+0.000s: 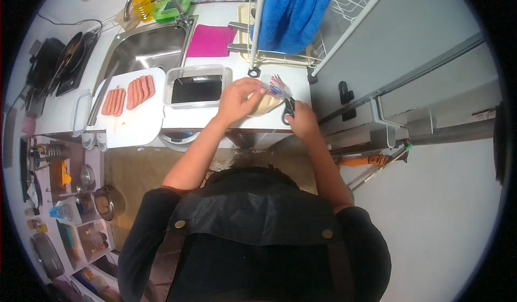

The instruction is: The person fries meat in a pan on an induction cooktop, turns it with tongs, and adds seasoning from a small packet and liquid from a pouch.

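Observation:
My right hand point(303, 118) grips black-handled scissors point(289, 109) at the right end of the white counter. Their blades point away from me, by a clear plastic package point(276, 87) with red and blue print. Fingers of my left hand point(241, 100) pinch the package's left edge. Beneath it lies a rounded beige item point(264, 105), partly covered by the package and my left hand; I cannot tell whether it is inside the plastic. To the left, a clear plastic container point(196, 105) has a flat black object point(198, 90) in or under it.
On the white cutting board point(139, 128), overhanging the front edge, are two groups of sausages point(140, 92) and a knife point(106, 92). Behind are a steel sink point(149, 45) and a pink cloth point(210, 40). A wire rack point(282, 57) with a blue towel point(295, 17) stands back right.

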`<move>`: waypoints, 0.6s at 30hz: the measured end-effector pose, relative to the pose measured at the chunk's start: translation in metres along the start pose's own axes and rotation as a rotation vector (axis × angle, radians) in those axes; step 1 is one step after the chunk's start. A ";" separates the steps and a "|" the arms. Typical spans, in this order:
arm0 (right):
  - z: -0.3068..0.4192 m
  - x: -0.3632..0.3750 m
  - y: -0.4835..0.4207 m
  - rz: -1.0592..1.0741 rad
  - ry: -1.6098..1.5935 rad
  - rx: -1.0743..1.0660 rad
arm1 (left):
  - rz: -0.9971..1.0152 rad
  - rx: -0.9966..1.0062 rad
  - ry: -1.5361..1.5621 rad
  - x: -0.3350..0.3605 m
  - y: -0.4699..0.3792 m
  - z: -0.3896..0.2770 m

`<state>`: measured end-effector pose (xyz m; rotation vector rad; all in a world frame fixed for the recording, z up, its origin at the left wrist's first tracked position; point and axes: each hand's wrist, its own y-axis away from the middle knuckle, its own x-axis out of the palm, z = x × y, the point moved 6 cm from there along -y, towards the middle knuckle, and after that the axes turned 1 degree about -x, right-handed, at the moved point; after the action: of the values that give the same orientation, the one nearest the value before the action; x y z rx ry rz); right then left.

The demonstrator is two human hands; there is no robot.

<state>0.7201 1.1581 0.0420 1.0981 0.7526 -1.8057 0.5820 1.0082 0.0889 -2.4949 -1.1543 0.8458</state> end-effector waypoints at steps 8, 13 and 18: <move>-0.038 0.005 0.029 -0.087 -0.435 0.086 | 0.182 -0.077 -0.127 -0.017 -0.027 -0.032; -0.024 0.013 0.045 -0.074 -1.243 0.231 | 0.537 0.279 -0.251 0.005 -0.027 -0.059; -0.009 0.011 0.060 -0.108 -1.133 0.126 | 0.919 0.255 -0.452 0.027 -0.033 -0.069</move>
<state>0.7744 1.1349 0.0251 -0.0188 0.0017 -2.1770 0.6177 1.0501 0.1484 -2.6247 0.1260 1.7028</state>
